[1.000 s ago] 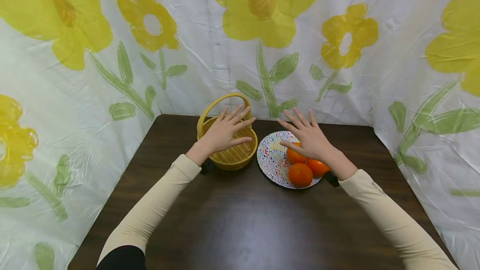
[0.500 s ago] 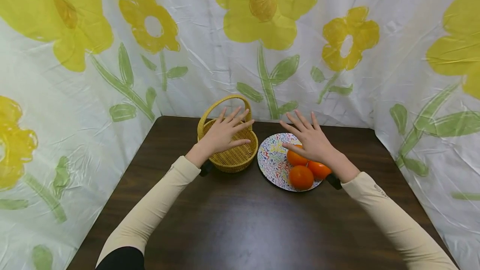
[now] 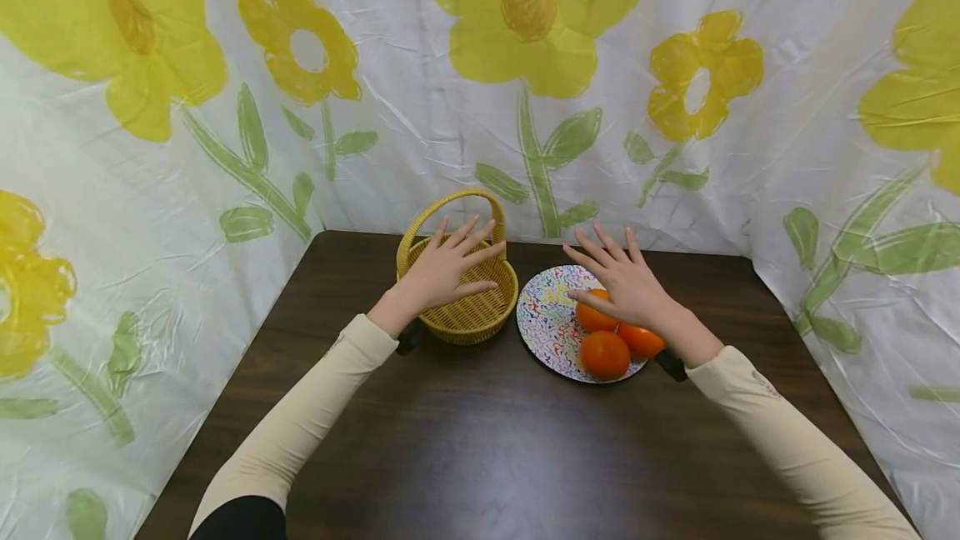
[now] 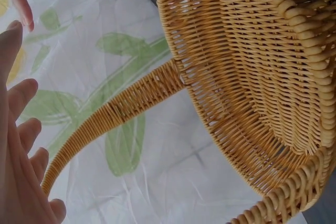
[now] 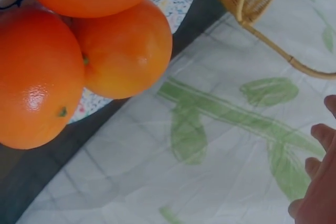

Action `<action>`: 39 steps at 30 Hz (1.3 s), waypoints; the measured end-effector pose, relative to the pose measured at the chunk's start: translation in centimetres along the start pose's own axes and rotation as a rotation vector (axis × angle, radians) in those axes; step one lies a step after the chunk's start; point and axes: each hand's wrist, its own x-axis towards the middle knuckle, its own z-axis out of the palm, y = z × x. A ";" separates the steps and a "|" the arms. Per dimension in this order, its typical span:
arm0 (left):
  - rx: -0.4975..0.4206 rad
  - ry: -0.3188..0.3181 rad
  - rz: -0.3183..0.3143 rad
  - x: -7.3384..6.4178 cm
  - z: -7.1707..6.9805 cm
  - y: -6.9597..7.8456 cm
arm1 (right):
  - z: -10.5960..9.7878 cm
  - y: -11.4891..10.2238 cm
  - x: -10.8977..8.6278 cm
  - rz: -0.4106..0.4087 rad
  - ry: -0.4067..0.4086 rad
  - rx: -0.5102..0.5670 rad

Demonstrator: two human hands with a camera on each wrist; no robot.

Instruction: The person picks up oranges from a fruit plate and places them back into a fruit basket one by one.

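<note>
With fingers spread, my left hand (image 3: 441,272) hovers over a yellow wicker basket (image 3: 472,319) with one arched handle (image 4: 126,100). The basket's woven inside shows in the left wrist view with nothing in it. My right hand (image 3: 630,286), fingers also spread, is held above a round plate (image 3: 546,323) speckled in many colours. On that plate sit three oranges (image 3: 604,355), close together; the hand and wrist partly cover two of them in the head view. Seen from the right wrist, the oranges (image 5: 123,51) touch one another. Neither hand holds anything.
Basket and plate stand side by side toward the back of a dark brown wooden table (image 3: 480,448). Behind and beside the table hangs a white curtain (image 3: 420,107) printed with yellow flowers and green leaves. A dark band (image 3: 671,363) is on the right wrist.
Both hands stay spread in nearly the same places above the basket and plate. The whole head view shifts very slightly; the basket, plate and oranges keep their places on the table.
</note>
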 end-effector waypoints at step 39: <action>-0.101 0.370 0.106 -2.2 1.8 0.4 | 1.3 1.5 -3.8 0.116 0.165 0.204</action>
